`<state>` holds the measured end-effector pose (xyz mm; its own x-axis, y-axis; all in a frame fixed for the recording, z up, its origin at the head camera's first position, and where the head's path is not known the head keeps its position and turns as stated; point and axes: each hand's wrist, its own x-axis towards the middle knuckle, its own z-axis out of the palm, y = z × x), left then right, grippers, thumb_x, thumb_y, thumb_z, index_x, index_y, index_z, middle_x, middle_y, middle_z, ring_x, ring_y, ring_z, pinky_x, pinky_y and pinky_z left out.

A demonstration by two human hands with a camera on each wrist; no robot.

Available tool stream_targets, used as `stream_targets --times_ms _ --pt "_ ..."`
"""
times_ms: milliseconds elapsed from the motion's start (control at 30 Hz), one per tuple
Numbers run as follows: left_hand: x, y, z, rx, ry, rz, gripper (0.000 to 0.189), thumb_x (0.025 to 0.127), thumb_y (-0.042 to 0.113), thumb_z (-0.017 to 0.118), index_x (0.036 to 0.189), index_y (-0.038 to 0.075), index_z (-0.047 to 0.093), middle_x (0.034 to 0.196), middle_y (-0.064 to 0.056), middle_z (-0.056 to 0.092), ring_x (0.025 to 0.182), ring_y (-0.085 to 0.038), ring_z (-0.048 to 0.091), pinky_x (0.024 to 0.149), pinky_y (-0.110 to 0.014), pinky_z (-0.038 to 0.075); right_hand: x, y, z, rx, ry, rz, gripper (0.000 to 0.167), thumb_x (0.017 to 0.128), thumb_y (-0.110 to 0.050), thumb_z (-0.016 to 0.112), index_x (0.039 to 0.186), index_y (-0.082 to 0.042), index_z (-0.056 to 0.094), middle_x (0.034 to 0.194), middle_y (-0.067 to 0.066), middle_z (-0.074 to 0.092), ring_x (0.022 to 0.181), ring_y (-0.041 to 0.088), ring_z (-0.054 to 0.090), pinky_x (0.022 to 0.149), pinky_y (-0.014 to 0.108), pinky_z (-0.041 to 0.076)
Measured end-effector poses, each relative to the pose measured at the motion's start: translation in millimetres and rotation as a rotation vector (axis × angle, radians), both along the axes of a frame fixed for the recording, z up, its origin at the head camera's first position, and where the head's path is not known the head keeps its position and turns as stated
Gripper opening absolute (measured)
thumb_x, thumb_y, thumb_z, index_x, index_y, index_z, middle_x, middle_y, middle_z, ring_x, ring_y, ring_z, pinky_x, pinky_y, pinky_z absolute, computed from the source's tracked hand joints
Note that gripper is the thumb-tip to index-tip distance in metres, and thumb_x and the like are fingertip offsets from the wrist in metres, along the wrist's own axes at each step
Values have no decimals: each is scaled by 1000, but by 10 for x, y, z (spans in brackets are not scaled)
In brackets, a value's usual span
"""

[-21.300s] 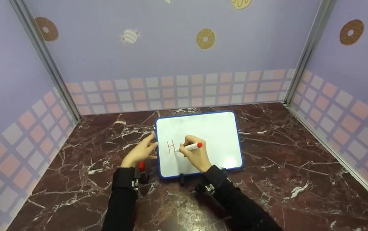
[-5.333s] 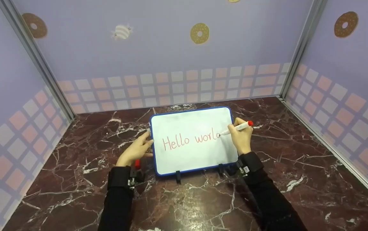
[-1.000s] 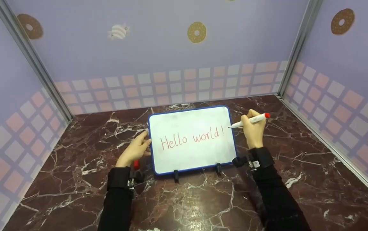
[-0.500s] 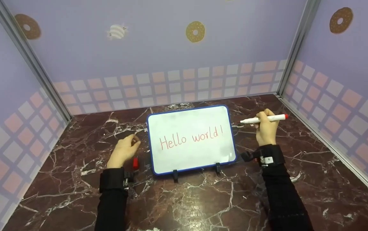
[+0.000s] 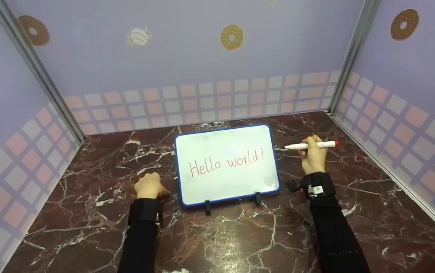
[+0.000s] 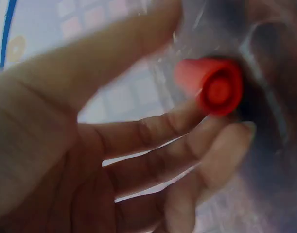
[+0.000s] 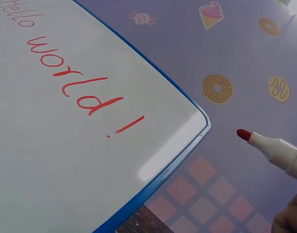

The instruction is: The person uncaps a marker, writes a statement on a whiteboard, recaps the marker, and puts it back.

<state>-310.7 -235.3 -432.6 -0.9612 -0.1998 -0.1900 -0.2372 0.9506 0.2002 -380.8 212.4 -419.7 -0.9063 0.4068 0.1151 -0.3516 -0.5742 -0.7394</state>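
Observation:
A blue-framed whiteboard (image 5: 225, 185) stands tilted on small black feet, with "Hello world!" in red across it. To its right, my right hand (image 5: 314, 159) holds a white whiteboard marker (image 5: 325, 144) with a red end. The marker's bare red tip (image 7: 243, 134) points toward the board, apart from it. Left of the board my left hand (image 5: 149, 185) reaches down over a red marker cap (image 6: 192, 75). In the left wrist view the fingers lie right beside the cap and the thumb stands away from it. From the head view the hand mostly hides the cap.
The dark red marbled tabletop (image 5: 232, 242) carries everything. Lilac panels (image 5: 187, 57) with printed donuts and checks enclose it at the back and both sides, joined by metal corner posts (image 5: 348, 72).
The writing has grown from "H" to "Hello world!". My right hand has drawn the marker off the board to the right. My left hand has left the board's edge and moved down to the cap.

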Motion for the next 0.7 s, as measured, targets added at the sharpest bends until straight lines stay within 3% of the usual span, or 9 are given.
stream_targets --times_ms 133,233,300,433,567,700 --pt "-28 -13 -29 10 78 15 49 81 23 81 116 -4 61 124 -29 61 112 -48 60 85 -58 55 -3 -4 -5 -4 -5 12 47 89 14 40 53 -14 32 50 -5 36 39 5 31 40 15 28" --pt "-31 -42 13 21 210 48 38 81 18 79 107 -5 64 115 -30 65 105 -49 63 82 -59 55 3 -10 1 -4 -14 23 46 89 14 40 52 -13 34 48 -5 37 38 6 32 40 16 28" --pt "-25 -54 63 32 352 78 29 82 15 78 98 -6 65 108 -31 67 98 -50 65 78 -60 56 7 -17 9 -9 -19 26 45 89 13 40 52 -13 35 47 -5 37 37 5 33 40 15 29" --pt "-11 -19 181 24 727 91 22 82 11 77 88 -7 66 94 -29 70 83 -50 68 67 -59 56 23 -61 34 -14 -5 24 44 88 13 40 52 -13 38 47 -6 36 38 5 33 40 15 29" --pt "-4 100 290 -12 1020 -1 23 83 11 77 92 -7 67 89 -23 70 78 -43 67 66 -55 57 30 -156 44 13 27 37 46 88 14 40 52 -13 36 47 -7 35 38 4 33 40 14 28" --pt "-7 234 346 -17 1166 -162 21 82 10 77 94 -5 70 88 -19 70 78 -37 66 71 -49 58 40 -278 31 46 38 61 46 87 15 39 53 -14 35 48 -7 37 39 3 34 40 13 27"
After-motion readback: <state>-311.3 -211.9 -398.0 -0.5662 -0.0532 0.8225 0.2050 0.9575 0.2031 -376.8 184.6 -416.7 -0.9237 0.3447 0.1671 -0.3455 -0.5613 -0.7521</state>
